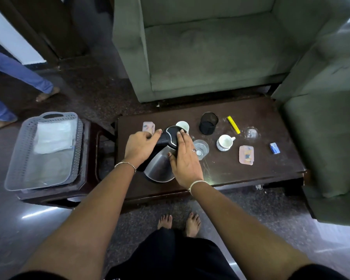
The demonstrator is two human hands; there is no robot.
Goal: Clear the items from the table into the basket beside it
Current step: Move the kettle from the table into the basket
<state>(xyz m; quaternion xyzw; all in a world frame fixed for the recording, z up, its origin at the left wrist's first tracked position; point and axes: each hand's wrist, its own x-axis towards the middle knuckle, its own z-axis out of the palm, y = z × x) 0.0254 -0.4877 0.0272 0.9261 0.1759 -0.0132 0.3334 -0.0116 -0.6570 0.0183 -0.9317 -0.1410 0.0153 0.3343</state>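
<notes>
Kettle (160, 168) — left hand (139, 147) curled round its handle (163, 140), likely to lift. Right hand (184, 160) — fingers flat, steadying lid (173, 131).

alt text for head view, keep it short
Left hand grips the black handle of a steel kettle on a dark low table, right hand resting on its lid. A grey basket sits to the left of the table.

The kettle (160, 164) stood hemmed in at the left end of the table (261, 168), a paper cup (182, 125) close behind it and a glass (201, 147) just beside it on the right. The front strip of the table lay open, as did the way left to the basket (16, 158), whose far half held a white packet (54, 136).
</notes>
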